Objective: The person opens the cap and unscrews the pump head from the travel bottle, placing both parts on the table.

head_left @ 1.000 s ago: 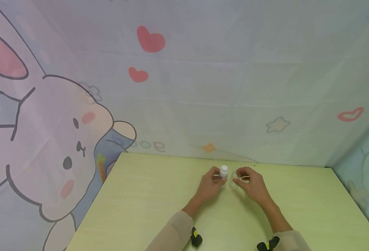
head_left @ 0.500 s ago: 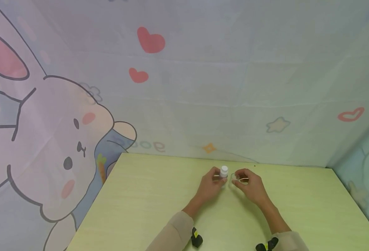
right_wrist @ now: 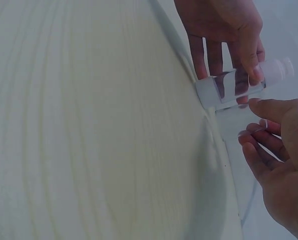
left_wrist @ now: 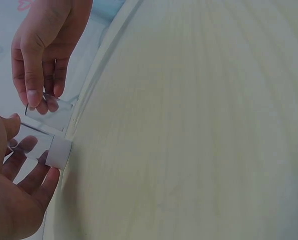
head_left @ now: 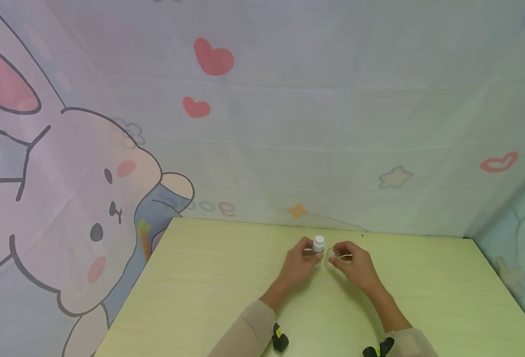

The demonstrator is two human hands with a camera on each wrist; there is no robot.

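Observation:
In the head view my left hand (head_left: 299, 263) grips a small bottle (head_left: 318, 242) with a white top, held upright. Its clear middle and a white band at the other end show in the left wrist view, where the bottle (left_wrist: 59, 152) lies across the fingers. My right hand (head_left: 358, 265) pinches a clear, cup-like piece (head_left: 331, 255) by its side, thumb against fingertips. This clear piece (right_wrist: 234, 121) is beside the bottle (right_wrist: 207, 93) in the right wrist view. In the head view a narrow gap separates the two.
Both hands are above the far part of a pale yellow-green table (head_left: 209, 287). A printed cloth backdrop (head_left: 280, 124) rises directly behind its back edge. Black wrist devices (head_left: 280, 339) are on both sleeves.
My right hand has shifted slightly left with the clear piece, narrowing the gap to the bottle. My left hand and the bottle have stayed almost still.

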